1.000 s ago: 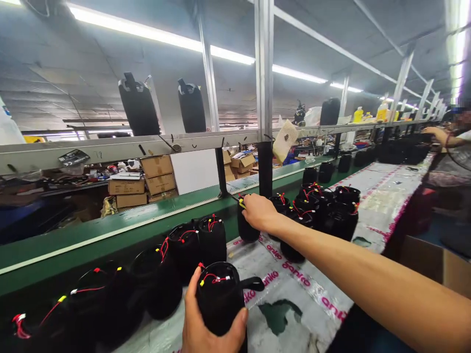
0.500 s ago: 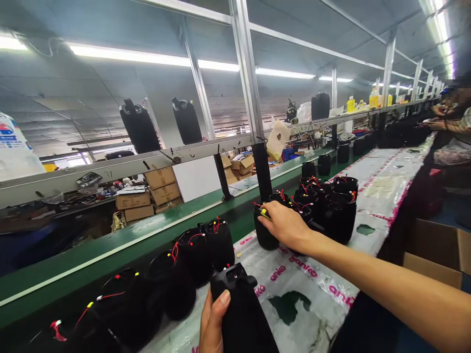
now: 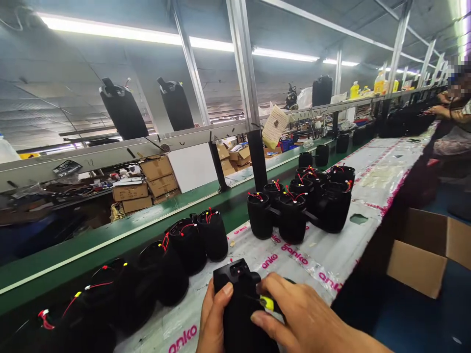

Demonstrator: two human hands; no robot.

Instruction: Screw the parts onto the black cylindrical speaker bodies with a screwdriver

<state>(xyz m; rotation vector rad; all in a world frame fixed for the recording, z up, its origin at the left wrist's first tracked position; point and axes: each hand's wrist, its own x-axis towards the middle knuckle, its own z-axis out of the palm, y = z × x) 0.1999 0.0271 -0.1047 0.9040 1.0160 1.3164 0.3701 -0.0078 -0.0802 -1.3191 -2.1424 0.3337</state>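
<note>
The right hand [image 3: 305,311] has drawn back, pinching a yellow tool [image 3: 267,303]; the left hand [image 3: 214,321] clasps the speaker housing [image 3: 241,318]. Its long axis runs near-to-far; the tool lies just right.

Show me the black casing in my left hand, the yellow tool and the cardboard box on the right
Black casing [image 3: 241,316], head view: on its side wall.
Yellow tool [image 3: 268,303], head view: on its yellow end.
Cardboard box [image 3: 417,268], head view: on its near panel.
</note>
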